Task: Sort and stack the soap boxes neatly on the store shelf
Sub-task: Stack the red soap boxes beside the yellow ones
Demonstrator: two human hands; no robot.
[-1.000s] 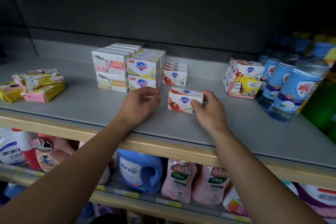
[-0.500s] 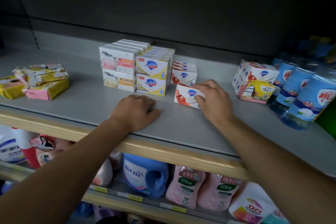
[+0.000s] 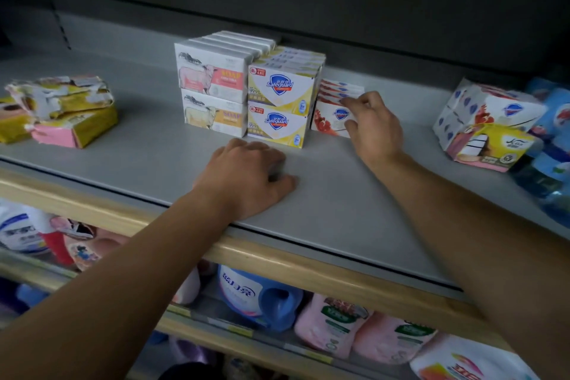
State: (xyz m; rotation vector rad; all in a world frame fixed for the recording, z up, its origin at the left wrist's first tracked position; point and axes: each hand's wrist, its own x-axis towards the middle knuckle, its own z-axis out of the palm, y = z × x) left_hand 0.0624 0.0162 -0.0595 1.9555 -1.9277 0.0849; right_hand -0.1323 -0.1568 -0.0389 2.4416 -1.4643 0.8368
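The right hand (image 3: 371,125) is laid against the front red-and-white soap box (image 3: 328,120), with its fingertips (image 3: 348,101) on the top edge and the thumb on the front face; the box is grasped lightly at its right end. This box stands on edge at the front of a short row of the same red-and-white boxes (image 3: 339,89), and it touches the yellow Safeguard boxes (image 3: 279,105) on its left. The left hand (image 3: 246,179) is rested palm down on the grey shelf (image 3: 354,210), just in front of the yellow boxes; its fingers are bent a little and nothing is held in it.

The yellow boxes are stacked two high in a row going back. Beside them on the left, boxes with a sheep picture (image 3: 212,92) are stacked in the same way, pink above and yellow below. Well apart on the right, a loose group of red-and-white boxes (image 3: 490,111) is seen with one pink-and-yellow box (image 3: 490,148) leaning at its front. At the far left, torn yellow and pink packets (image 3: 64,111) are piled. Blue bottles (image 3: 552,145) are seen at the right edge.
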